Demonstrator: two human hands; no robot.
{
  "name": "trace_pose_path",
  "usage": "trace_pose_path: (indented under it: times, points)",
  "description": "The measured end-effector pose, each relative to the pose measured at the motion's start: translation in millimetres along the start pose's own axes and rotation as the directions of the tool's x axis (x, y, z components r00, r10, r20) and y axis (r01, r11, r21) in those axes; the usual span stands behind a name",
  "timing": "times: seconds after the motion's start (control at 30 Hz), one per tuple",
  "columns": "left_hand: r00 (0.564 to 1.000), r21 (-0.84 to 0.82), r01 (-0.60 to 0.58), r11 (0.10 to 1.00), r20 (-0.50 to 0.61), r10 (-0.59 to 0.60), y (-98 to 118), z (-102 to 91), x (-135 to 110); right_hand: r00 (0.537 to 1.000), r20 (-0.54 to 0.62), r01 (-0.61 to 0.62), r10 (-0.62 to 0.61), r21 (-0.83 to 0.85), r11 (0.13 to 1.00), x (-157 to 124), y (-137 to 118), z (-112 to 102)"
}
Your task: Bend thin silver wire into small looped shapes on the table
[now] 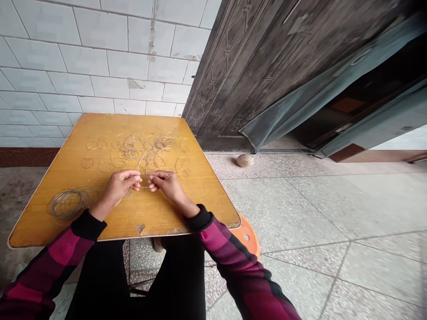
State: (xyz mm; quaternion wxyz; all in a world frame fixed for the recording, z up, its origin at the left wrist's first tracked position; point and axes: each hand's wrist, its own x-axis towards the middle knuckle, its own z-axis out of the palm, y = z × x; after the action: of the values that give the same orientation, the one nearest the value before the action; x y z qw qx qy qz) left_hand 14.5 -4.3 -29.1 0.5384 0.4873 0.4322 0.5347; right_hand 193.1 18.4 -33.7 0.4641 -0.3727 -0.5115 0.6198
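My left hand point(119, 186) and my right hand point(166, 183) meet over the middle of a worn yellow wooden table point(187, 209). Both pinch the same thin piece of wire point(143, 165), which curves up and away between the fingertips. Just beyond the hands lies a scatter of several bent wire loops point(140, 149). A flat coil of wire point(68, 203) rests on the table to the left of my left wrist. My sleeves are pink and black plaid.
A white tiled wall rises behind the table. A dark metal door point(267, 66) stands at the right, with a small ball point(245, 160) on the floor by its foot. An orange stool point(248, 238) shows under the table's right corner. Stone floor extends right.
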Motion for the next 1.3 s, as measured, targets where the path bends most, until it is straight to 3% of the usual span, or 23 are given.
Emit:
trace_pose_path:
  times: [0.67, 0.87, 0.97, 1.1, 1.3]
  points:
    - [0.999, 0.144, 0.033, 0.989, 0.004, -0.034, 9.2, 1.5, -2.8, 0.999, 0.027, -0.037, 0.037, -0.002, 0.999, 0.8, 0.3, -4.6]
    - [0.999, 0.177, 0.049, 0.983, 0.001, -0.050, 8.8, 1.0, -1.9, 0.999, -0.018, -0.031, 0.031, 0.028, 0.999, 3.2, -3.4, -9.5]
    - [0.998, 0.195, 0.059, 0.979, 0.012, -0.062, 7.0, -0.4, -2.2, 0.995, -0.098, 0.006, -0.003, 0.033, 0.999, 0.4, -13.0, -27.9]
    - [0.997, 0.209, 0.069, 0.976, 0.029, -0.077, 7.6, 1.2, -3.1, 0.964, -0.257, 0.051, -0.066, -0.065, 0.997, -11.3, -24.6, -75.0]
    - [0.996, 0.230, 0.071, 0.971, 0.037, -0.082, 8.5, 2.9, -3.5, 0.868, -0.478, -0.066, -0.133, -0.377, 0.924, -18.8, -22.0, -146.1]
